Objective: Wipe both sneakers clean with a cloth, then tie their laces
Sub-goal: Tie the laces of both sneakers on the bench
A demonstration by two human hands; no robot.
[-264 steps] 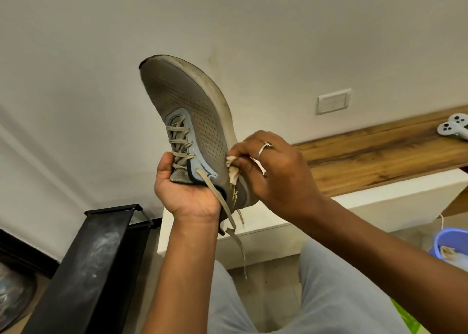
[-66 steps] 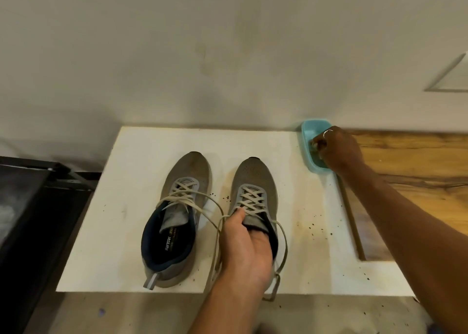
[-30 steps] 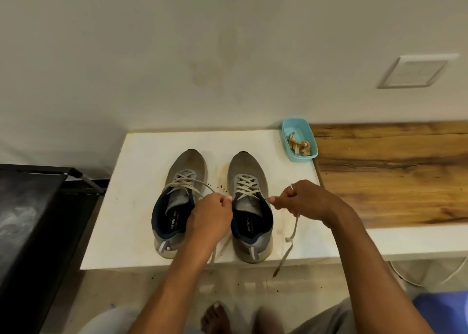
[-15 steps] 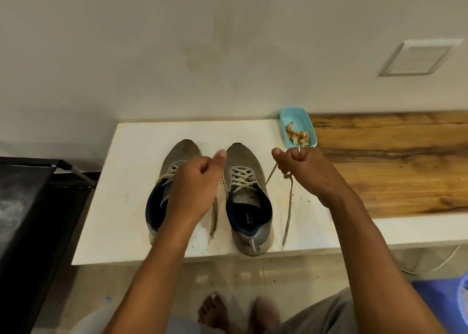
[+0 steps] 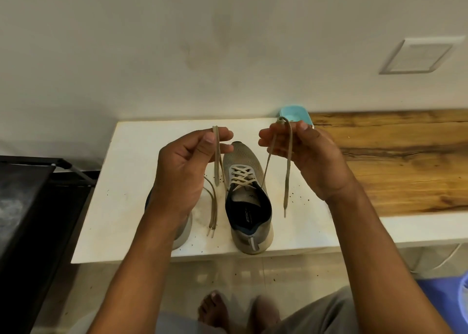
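Sneakers (image 5: 247, 181) x2 on bench (image 5: 126, 181); L hand (image 5: 182, 166), R hand (image 5: 306, 156) each pinch 1 lace end (image 5: 216, 156).

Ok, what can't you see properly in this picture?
Head view only:
1. Left-side sneaker: mostly hidden behind the left hand and forearm; only its heel shows.
2. Blue tray: partly covered by the right hand, contents unseen.
3. Blue tub: cut off at the bottom-right corner.

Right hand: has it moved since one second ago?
Yes. Pinching its lace, the right hand has risen from beside the sneaker toward the wall, now overlapping the teal dish.
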